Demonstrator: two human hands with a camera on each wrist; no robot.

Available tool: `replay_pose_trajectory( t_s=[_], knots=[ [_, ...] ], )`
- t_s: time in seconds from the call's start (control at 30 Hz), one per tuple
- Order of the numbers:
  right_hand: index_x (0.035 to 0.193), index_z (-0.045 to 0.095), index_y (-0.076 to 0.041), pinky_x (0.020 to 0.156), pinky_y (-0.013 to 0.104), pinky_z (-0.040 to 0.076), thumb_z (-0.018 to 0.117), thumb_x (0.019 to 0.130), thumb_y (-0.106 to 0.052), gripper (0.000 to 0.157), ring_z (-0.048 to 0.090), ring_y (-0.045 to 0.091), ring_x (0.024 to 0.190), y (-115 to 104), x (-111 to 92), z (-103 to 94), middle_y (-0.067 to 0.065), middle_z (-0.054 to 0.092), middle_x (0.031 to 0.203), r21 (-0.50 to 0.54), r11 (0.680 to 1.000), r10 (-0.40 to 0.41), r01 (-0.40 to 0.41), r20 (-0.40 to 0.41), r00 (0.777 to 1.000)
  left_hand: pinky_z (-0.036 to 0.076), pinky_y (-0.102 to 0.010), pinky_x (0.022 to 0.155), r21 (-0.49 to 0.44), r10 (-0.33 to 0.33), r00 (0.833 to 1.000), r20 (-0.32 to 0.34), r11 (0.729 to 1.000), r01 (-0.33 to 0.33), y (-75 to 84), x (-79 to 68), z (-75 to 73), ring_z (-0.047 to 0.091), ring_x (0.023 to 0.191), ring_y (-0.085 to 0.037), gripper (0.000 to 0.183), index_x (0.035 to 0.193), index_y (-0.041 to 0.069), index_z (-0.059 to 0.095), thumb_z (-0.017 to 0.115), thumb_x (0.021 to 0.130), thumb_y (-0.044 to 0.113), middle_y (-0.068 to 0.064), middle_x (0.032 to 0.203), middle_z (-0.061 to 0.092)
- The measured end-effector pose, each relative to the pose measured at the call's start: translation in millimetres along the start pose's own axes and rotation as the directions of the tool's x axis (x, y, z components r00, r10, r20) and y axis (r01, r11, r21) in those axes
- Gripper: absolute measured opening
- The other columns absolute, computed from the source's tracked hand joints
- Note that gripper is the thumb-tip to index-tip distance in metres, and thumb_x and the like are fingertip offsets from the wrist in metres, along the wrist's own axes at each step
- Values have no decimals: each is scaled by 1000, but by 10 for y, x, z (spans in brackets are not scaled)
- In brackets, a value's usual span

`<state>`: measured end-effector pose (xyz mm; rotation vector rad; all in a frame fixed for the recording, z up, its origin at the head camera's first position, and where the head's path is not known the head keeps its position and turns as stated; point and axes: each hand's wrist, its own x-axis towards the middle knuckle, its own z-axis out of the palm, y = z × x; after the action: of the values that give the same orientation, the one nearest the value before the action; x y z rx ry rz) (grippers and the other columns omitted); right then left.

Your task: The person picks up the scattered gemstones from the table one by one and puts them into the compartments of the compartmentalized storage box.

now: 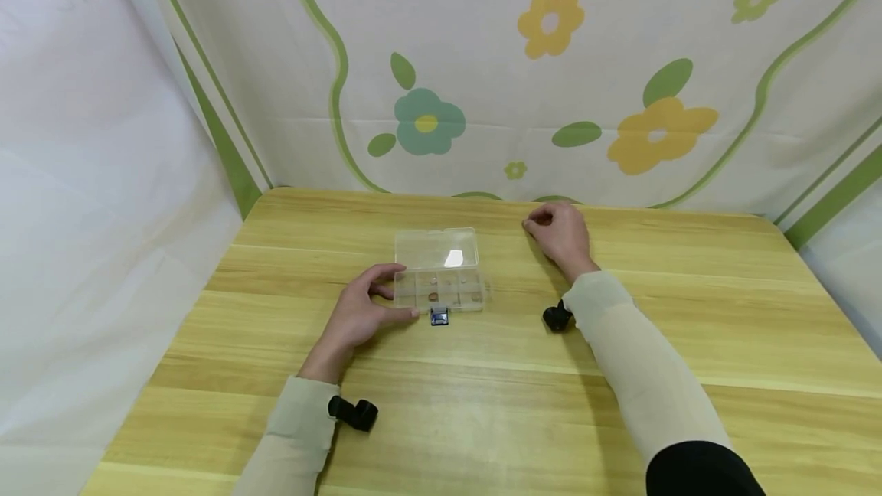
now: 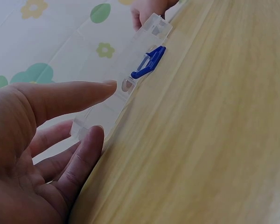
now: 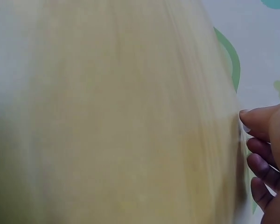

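A clear plastic compartment box [image 1: 406, 294] sits on the table with its transparent lid [image 1: 430, 249] raised at the back. Several small brownish and pale pieces lie in its compartments; one brownish piece [image 1: 432, 297] is in a front compartment. A blue clasp [image 2: 149, 63] sticks out from the front side. My left hand [image 1: 358, 311] holds the box's left end, thumb along the front and fingers toward the back. To the right of the box, my right hand [image 1: 561, 236] is near the table's far edge, thumb and forefinger brought together. Anything tiny between those fingertips cannot be made out.
The wooden table [image 1: 482, 412] spreads around the box. Behind it hangs a white cloth [image 1: 482, 44] printed with flowers and green lines. A black wrist camera [image 1: 354, 413] is on the left sleeve, and another black camera [image 1: 556, 318] is on the right.
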<state>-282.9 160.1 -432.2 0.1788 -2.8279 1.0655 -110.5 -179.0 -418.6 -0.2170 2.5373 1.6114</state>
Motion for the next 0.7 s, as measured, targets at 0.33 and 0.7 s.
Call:
replay_pose_trajectory(
  t_s=[0.33, 0.7],
  knots=[
    [115, 81, -8, 94, 51, 58, 74, 103, -24, 22, 73, 33, 104, -109, -80, -2, 16, 76, 117, 5, 999, -38, 38, 6, 999, 47, -34, 89, -8, -3, 1000, 6, 1000, 3, 15, 1, 3, 61, 116, -29, 74, 146, 23, 65, 97, 79, 15, -8, 143, 65],
    [115, 82, -6, 90, 49, 59, 76, 101, -21, 21, 73, 31, 101, -234, -175, 32, 15, 77, 114, 59, 995, -74, 74, 5, 997, 47, -34, 88, -3, 6, 1000, 7, 1000, -6, 4, -2, -5, 60, 116, -30, 73, 145, 22, 65, 97, 79, 16, -10, 141, 65]
  ],
)
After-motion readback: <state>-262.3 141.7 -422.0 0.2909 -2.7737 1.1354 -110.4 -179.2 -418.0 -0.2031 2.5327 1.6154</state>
